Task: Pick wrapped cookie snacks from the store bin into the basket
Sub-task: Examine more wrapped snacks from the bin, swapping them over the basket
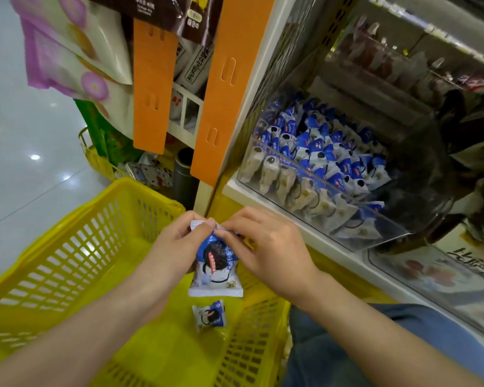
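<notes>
A blue-and-white wrapped cookie snack (217, 268) hangs upright above the yellow basket (67, 263). My left hand (176, 247) pinches its top seam from the left, and my right hand (266, 250) pinches the same seam from the right. A second wrapped cookie snack (209, 315) lies on the basket floor just below. The clear store bin (355, 216) on the shelf to the right holds several of the same packets (313, 152).
Orange hanging strips (151, 99) with bagged goods stand behind the basket. A white shelf edge (305, 233) runs diagonally at the right. Shiny floor lies to the left. My knee in blue jeans (375, 344) is at the lower right, beside the basket.
</notes>
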A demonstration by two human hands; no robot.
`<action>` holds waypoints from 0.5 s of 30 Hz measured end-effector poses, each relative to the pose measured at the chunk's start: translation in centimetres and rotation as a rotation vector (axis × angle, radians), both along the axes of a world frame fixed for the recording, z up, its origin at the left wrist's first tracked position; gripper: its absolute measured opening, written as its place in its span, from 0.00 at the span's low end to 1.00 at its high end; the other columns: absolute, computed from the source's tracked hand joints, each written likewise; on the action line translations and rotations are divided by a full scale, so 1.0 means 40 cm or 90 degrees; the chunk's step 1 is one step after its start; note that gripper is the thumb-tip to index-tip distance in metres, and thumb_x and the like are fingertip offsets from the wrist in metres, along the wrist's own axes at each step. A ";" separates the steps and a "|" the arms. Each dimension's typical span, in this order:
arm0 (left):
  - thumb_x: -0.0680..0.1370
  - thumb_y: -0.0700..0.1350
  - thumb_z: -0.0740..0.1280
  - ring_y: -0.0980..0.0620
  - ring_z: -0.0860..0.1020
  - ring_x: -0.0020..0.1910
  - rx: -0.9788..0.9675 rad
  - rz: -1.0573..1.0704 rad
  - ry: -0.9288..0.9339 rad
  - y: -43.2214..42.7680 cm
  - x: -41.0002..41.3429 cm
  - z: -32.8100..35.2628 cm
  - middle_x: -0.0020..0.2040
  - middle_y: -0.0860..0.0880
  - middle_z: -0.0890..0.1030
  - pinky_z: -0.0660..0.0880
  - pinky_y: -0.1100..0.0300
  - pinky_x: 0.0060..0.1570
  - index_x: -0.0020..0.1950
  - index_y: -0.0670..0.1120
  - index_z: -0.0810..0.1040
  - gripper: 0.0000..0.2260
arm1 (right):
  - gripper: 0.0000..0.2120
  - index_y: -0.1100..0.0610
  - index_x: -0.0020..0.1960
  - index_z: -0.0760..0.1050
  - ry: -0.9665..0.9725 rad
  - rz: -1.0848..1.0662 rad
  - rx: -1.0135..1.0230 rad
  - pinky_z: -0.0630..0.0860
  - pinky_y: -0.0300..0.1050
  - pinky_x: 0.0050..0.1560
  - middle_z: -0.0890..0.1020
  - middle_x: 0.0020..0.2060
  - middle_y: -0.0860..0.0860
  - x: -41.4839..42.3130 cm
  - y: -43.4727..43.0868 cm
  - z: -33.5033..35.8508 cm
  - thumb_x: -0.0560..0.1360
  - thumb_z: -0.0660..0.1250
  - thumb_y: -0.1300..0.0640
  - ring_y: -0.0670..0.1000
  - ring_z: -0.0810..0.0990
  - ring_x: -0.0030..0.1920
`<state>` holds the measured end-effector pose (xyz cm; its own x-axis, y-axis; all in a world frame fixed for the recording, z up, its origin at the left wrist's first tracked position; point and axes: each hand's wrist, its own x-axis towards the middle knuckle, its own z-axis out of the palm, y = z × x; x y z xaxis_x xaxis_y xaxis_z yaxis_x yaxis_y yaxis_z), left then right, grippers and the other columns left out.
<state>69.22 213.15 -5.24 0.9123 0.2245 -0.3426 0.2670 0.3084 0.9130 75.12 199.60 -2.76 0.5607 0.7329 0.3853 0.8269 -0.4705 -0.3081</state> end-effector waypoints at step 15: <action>0.75 0.41 0.66 0.60 0.80 0.35 0.088 0.147 -0.056 0.044 0.013 -0.012 0.36 0.52 0.83 0.78 0.68 0.37 0.43 0.46 0.79 0.03 | 0.08 0.60 0.56 0.69 0.728 -0.233 -0.018 0.80 0.44 0.45 0.81 0.48 0.57 0.024 0.003 -0.019 0.79 0.60 0.58 0.47 0.80 0.42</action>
